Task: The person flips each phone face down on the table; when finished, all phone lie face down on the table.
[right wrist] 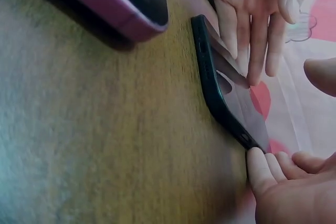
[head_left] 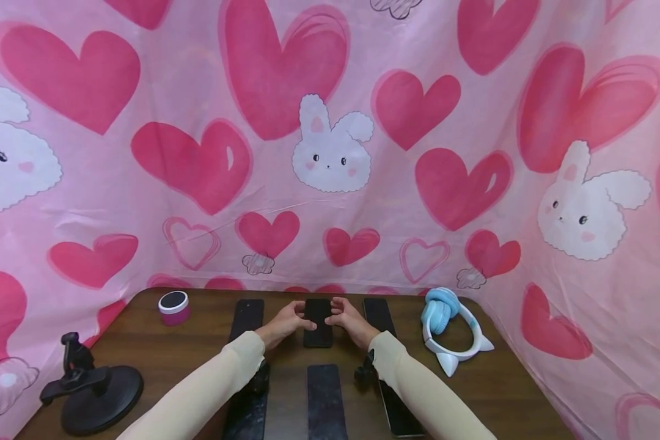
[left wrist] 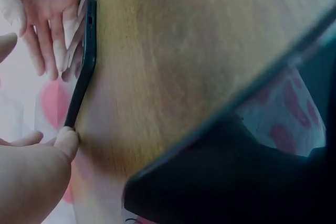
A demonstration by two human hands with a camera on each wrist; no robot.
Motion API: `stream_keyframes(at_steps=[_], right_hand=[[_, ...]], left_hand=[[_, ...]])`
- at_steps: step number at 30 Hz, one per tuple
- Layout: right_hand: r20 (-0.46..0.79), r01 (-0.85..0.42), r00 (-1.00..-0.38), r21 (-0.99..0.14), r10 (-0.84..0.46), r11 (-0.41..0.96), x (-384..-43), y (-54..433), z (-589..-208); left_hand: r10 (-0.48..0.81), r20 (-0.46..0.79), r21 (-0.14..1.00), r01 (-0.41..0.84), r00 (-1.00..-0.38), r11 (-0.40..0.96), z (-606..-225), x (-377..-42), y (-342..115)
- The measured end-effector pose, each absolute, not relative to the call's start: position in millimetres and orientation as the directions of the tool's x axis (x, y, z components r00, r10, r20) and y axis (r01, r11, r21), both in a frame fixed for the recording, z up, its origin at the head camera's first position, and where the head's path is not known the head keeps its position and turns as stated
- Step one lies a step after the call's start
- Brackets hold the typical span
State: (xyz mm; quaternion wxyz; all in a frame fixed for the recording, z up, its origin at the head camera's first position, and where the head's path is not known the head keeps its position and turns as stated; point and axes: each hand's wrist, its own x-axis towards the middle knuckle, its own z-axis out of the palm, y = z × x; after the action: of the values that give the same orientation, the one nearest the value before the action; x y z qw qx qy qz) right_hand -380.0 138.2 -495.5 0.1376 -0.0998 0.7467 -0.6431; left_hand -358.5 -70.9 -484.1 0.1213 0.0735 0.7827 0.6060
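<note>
A black smartphone (head_left: pixel 318 322) lies screen up on the table between both hands. My left hand (head_left: pixel 283 324) is at its left side, and the left wrist view has the fingertips touching the phone's edge, the thumb apart from it. On the opposite side, my right hand (head_left: pixel 355 322) touches the other edge with its fingertips (right wrist: pixel 258 163); its thumb is held off the phone. Neither hand's fingers are curled round the phone. The glossy screen reflects the fingers in both wrist views.
More phones lie around: a far left phone (head_left: pixel 247 315), a far right phone (head_left: pixel 378 315), a near left phone (head_left: pixel 247 412), a near middle phone (head_left: pixel 327 403) and a near right phone (head_left: pixel 398 412). Cat-ear headphones (head_left: pixel 441 311), a round pink-white jar (head_left: pixel 174 308) and a black stand (head_left: pixel 101 397) stand outward.
</note>
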Motion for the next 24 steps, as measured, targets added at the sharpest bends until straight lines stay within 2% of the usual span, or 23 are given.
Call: stream_keyframes(at_steps=[24], right_hand=[[-0.092,0.023,-0.944,-0.977,-0.316,0.214,-375.3,133.7,-492.0]], left_hand=[[0.258,-0.112,0.981,-0.065,-0.960,0.184,-488.8,-363.6,-68.3]])
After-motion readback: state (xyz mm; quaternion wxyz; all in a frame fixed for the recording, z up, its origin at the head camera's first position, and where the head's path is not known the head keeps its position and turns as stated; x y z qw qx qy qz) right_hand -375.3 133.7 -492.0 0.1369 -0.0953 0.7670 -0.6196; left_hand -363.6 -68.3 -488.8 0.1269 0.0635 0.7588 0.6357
